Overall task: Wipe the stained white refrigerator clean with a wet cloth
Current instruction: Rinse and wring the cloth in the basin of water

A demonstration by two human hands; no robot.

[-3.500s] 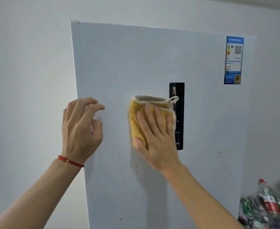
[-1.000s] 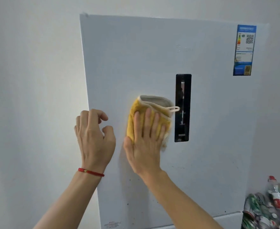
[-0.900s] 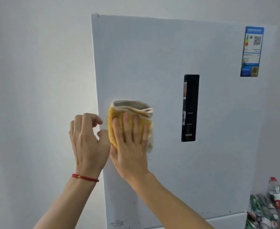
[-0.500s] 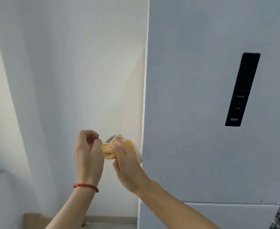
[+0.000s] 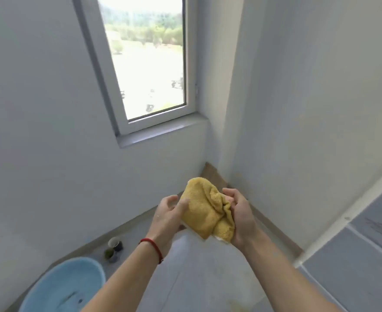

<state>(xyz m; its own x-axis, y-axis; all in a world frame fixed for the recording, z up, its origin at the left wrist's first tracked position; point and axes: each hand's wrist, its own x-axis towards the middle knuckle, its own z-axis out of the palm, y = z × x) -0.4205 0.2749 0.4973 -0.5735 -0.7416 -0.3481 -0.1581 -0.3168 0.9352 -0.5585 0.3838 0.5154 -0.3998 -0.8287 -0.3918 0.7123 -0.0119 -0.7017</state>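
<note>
The yellow cloth (image 5: 204, 207) is bunched up between both of my hands, in front of me at chest height over the floor. My left hand (image 5: 167, 218), with a red string at the wrist, holds the cloth's left edge between thumb and fingers. My right hand (image 5: 240, 218) grips the crumpled right side. Only a corner of the white refrigerator (image 5: 356, 264) shows at the lower right, away from the cloth. Its pale edge runs diagonally up to the right.
A light blue basin (image 5: 61, 287) stands on the grey floor at the lower left. Two small cups (image 5: 115, 244) sit by the skirting board beyond it. A window (image 5: 149, 59) with a sill is set in the wall ahead, beside the room corner.
My view has swung left and down, off the refrigerator door toward the window corner and floor. The cloth has come off the door and both hands now hold it, lower and more opened out.
</note>
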